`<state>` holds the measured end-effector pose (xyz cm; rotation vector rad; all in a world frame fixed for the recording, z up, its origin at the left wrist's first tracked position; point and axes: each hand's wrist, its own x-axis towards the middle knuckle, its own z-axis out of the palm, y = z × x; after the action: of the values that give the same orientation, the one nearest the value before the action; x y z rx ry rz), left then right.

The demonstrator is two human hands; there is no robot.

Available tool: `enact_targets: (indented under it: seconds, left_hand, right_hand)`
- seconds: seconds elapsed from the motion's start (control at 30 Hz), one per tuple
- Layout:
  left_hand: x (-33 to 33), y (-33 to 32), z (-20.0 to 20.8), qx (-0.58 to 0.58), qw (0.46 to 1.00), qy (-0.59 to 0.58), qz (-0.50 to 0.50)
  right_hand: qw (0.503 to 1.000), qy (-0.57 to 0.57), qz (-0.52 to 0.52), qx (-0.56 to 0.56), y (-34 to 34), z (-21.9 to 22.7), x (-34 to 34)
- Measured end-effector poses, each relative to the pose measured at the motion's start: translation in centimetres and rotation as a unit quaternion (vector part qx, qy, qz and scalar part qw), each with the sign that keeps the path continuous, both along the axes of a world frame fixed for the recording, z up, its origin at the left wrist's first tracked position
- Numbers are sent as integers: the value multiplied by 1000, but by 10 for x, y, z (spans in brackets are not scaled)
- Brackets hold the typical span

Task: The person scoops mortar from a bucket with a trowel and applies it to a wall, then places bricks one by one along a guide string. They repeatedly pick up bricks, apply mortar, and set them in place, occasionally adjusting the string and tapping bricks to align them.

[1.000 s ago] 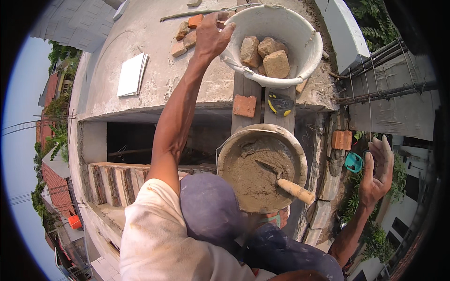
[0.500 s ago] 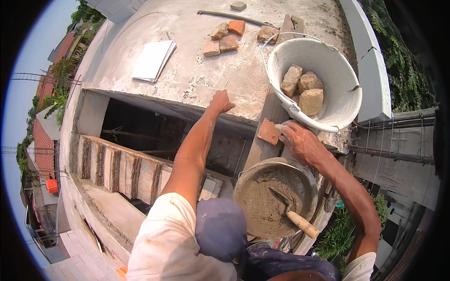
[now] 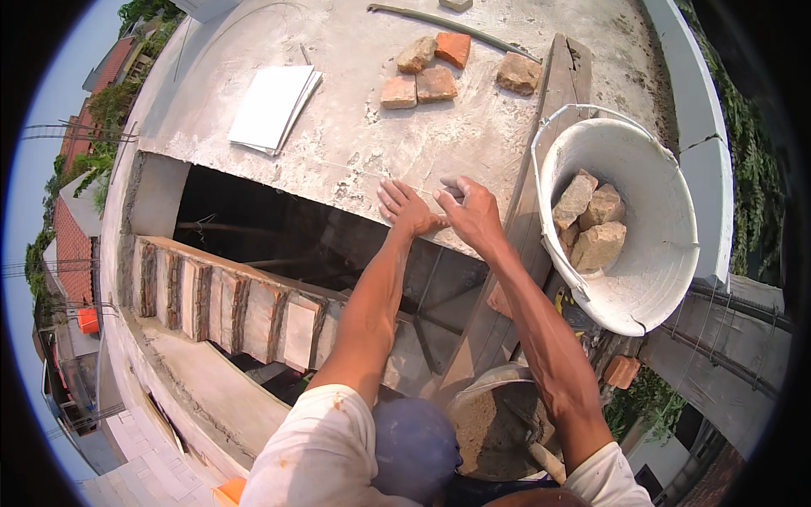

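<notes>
My left hand (image 3: 409,208) lies at the near edge of the concrete slab (image 3: 338,139), its fingers spread flat. Close beside it is my right hand (image 3: 473,215), with curled fingers over the same edge. A thin pale line runs along the slab toward my hands; whether the right fingers pinch it is too small to tell. A broken red brick (image 3: 498,300) sits on the wooden plank (image 3: 528,262), partly behind my right forearm. Below that arm stands a bucket of grey mortar (image 3: 486,427). It also holds a trowel (image 3: 547,463), mostly hidden except for its wooden handle.
A white bucket (image 3: 672,211) with several brick pieces (image 3: 601,245) stands at the right. Farther off lie loose bricks (image 3: 435,83), a bent hose-like length (image 3: 456,29) and white sheets (image 3: 274,106). A deep dark opening (image 3: 253,211) drops below the slab, with brick steps (image 3: 253,313) alongside.
My right hand has left the broken brick and moved up and left to the slab edge beside my left hand. The left fingers have spread out. The whole view has shifted slightly.
</notes>
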<state>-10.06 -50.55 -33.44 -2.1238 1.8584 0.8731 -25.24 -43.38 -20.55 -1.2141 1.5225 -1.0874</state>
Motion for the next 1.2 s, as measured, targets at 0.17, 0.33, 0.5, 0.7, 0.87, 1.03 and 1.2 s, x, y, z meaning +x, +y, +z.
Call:
enact_targets:
  seconds: [0.17, 0.33, 0.5, 0.7, 0.87, 1.03, 1.2]
  left_hand:
    - [-17, 5, 17, 39, 999, 19, -4]
    - [-29, 4, 19, 59, 996, 55, -32]
    - [-3, -1, 21, 99, 993, 64, -4]
    - [-9, -1, 25, 104, 992, 68, -5]
    - [-8, -1, 26, 81, 994, 71, -6]
    - [-11, -2, 24, 92, 992, 82, -13]
    - [-9, 1, 23, 74, 995, 70, -17]
  right_hand:
    - [930, -273, -223, 103, -122, -14, 10]
    - [926, -123, -348, 82, -233, -84, -52]
    - [936, 92, -324, 101, -280, -74, -51]
    - [945, 247, -203, 71, -329, -92, -77]
    - [938, 315, -146, 7, -367, -104, -86]
    - [921, 372, -113, 16, -389, -115, -113]
    - [920, 383, -65, 57, -391, -78, -122]
